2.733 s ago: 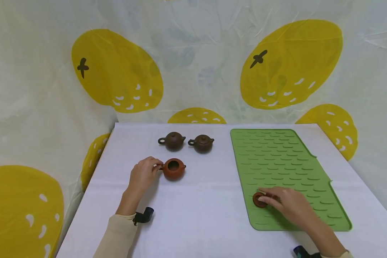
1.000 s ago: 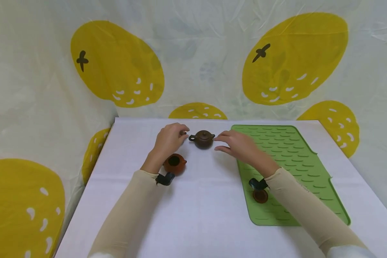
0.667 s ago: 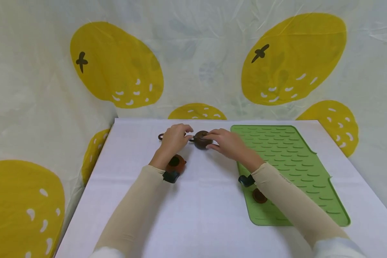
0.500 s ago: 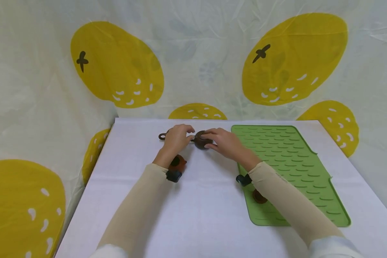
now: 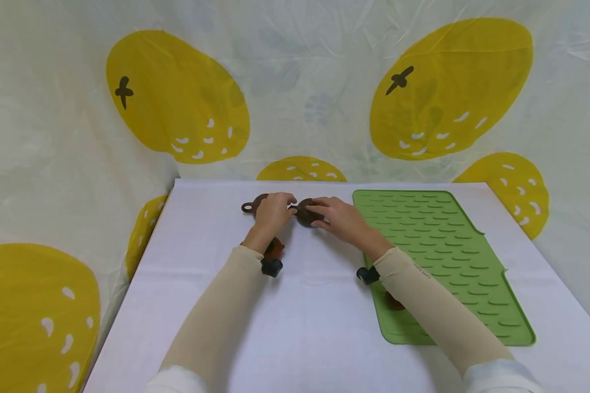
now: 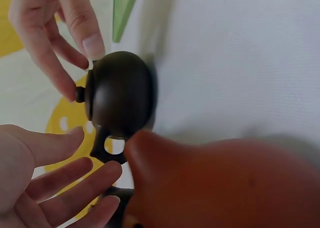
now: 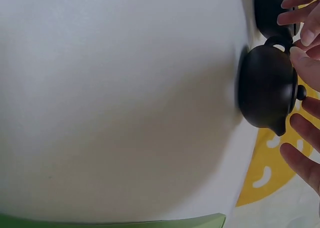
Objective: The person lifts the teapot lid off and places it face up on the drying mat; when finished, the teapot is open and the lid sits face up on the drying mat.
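Red-brown clay sits nearest: a small lid (image 5: 394, 302) on the green mat (image 5: 440, 245), then a lidless teapot (image 5: 277, 250). Farther, beside the second dark teapot (image 5: 259, 201), the left hand (image 5: 272, 214), loosely spread and empty, nears the dark teapot's (image 5: 305, 219) handle. The right hand (image 5: 344, 218), half open, reaches its knob (image 6: 79, 94), unpinched. Apparently uncovering is in hand; next calls for a light pinch.

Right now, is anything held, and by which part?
I cannot tell for sure: the right hand is at the right dark teapot's knob, the left hand near its handle.
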### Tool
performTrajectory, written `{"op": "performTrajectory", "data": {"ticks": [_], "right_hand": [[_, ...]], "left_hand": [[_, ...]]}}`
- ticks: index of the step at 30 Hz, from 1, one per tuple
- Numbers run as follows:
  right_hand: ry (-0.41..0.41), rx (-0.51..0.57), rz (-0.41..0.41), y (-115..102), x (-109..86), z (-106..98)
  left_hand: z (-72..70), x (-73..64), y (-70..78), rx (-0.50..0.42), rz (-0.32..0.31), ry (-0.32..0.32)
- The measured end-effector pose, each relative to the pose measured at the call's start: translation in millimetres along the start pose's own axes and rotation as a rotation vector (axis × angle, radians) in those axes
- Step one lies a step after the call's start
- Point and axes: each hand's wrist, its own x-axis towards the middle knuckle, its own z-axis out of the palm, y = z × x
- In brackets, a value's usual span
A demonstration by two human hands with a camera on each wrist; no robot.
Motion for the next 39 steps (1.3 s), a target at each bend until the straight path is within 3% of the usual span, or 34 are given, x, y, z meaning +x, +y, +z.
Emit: {"op": "performTrajectory", "data": {"ticks": [13, 27, 39], "right_hand": [[0.030, 0.005, -0.001, 1.7, 1.5, 5.5], [0.077, 0.043, 0.044, 1.6, 8.7, 9.6], [0.086, 0.072, 0.049, 1.9, 10.4, 12.7]], "left_hand": [[10.4, 5.2, 2.4, -0.005, -0.051, -0.011], [12.8, 11.2, 10.7, 0.010, -0.096, 0.030], [15.0, 13.5, 10.3, 0.021, -0.096, 0.042]]}}
